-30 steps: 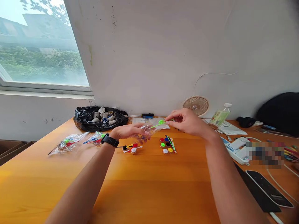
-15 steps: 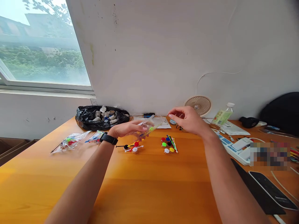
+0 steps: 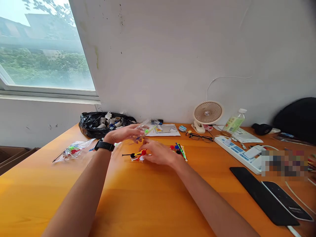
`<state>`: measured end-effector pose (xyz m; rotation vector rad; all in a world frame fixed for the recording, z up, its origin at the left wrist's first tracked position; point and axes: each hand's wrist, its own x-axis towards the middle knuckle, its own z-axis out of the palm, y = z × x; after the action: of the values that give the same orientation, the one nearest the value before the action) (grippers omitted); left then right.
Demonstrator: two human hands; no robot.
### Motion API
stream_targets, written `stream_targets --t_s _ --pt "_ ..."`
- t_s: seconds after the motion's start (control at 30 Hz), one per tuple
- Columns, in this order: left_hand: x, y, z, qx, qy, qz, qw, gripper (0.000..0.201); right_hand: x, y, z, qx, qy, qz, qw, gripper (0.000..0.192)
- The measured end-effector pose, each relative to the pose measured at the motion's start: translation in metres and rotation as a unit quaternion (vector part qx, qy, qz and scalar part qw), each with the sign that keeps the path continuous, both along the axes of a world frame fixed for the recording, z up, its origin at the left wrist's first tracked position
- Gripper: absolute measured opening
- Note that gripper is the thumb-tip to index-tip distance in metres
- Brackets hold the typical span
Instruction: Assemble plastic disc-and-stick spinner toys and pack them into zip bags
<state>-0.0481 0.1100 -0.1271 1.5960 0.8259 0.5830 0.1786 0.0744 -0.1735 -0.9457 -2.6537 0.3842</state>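
Note:
My left hand, with a black watch on its wrist, grips a clear plastic bag just above the table; green and yellow bits show inside it. Low over a small cluster of coloured pieces is my right hand, its thumb and fingers apart and nearest the red round piece. That cluster also has a black round piece, a white one and thin coloured sticks. Partly behind my right hand lies a second group of round pieces with green, yellow and white sticks.
Filled clear bags lie at the left. A black plastic bag of odds and ends stands at the back. Eyeglasses, a fan, a bottle, a power strip and a phone are on the right.
My right hand has come left and down from above the back of the table to the near cluster. My left hand has shifted slightly left with the bag.

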Motion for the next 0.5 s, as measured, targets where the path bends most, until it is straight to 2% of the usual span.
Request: stream_targets --t_s 0.13,0.23,0.37,0.5 --pt "-0.001 0.000 -0.001 -0.001 -0.016 -0.006 1.000 0.059 -0.013 -0.008 -0.009 0.066 -0.063 0.035 0.995 0.015" --pt "-0.002 0.001 -0.002 -0.005 -0.027 -0.001 1.000 0.059 -0.011 -0.007 -0.005 0.061 -0.043 0.032 0.997 0.014" --pt "-0.005 0.001 -0.003 -0.007 -0.051 0.001 0.999 0.056 0.003 -0.001 0.016 -0.027 0.095 0.002 0.995 0.011" --pt "-0.006 0.002 -0.004 -0.015 -0.059 -0.011 0.998 0.055 0.029 0.004 0.049 -0.153 0.224 -0.016 0.962 0.015"
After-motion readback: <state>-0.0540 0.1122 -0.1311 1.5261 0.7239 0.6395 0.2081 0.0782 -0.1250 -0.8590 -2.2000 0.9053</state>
